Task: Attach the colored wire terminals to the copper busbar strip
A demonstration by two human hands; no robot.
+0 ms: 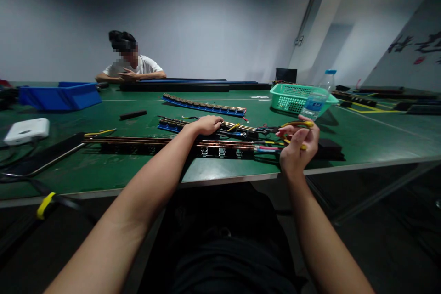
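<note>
My right hand (299, 147) is closed around a pair of pliers (287, 127) with yellow handles, their jaws pointing left at the wires beside the short rail's right end. My left hand (208, 125) lies with curled fingers over the middle of a short blue-and-black rail (172, 124) with copper-coloured strips. A short yellow wire and a blue ring terminal (243, 134) show on this rail, right of that hand. Nearer to me runs a long black rail (144, 144) with copper-coloured strips; coloured wires (268, 149) leave its right end, below the pliers. Whether the jaws touch a wire cannot be seen.
Another blue rail (203, 105) lies behind. A green basket (292, 101) and a water bottle (317, 98) stand right, a blue bin (62, 96) left. A white box (27, 131) is at far left. Across the table sits a person (134, 66). Black blocks (329, 149) lie right.
</note>
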